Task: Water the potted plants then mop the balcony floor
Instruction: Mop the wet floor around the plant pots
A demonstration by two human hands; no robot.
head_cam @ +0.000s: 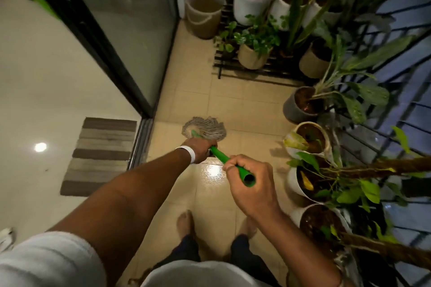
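Observation:
A mop with a green handle [221, 156] runs from my hands down to its grey string head [206, 129], which lies on the beige tiled balcony floor [235, 100]. My left hand [199, 150] grips the handle low down, just behind the mop head. My right hand [250, 184] grips the handle's top end, closer to me. A wet shiny patch [213, 170] glints on the tiles under the handle. Potted plants line the right side: a grey pot [295, 109], white pots [310, 140] and more pots on a black slatted stand [254, 70].
A beige bucket [204, 13] stands in the far corner by the glass sliding door [121, 30]. A striped mat [100, 156] lies indoors to the left of the door track. The black railing [384, 123] closes off the right side. My bare feet [185, 221] stand on the tiles.

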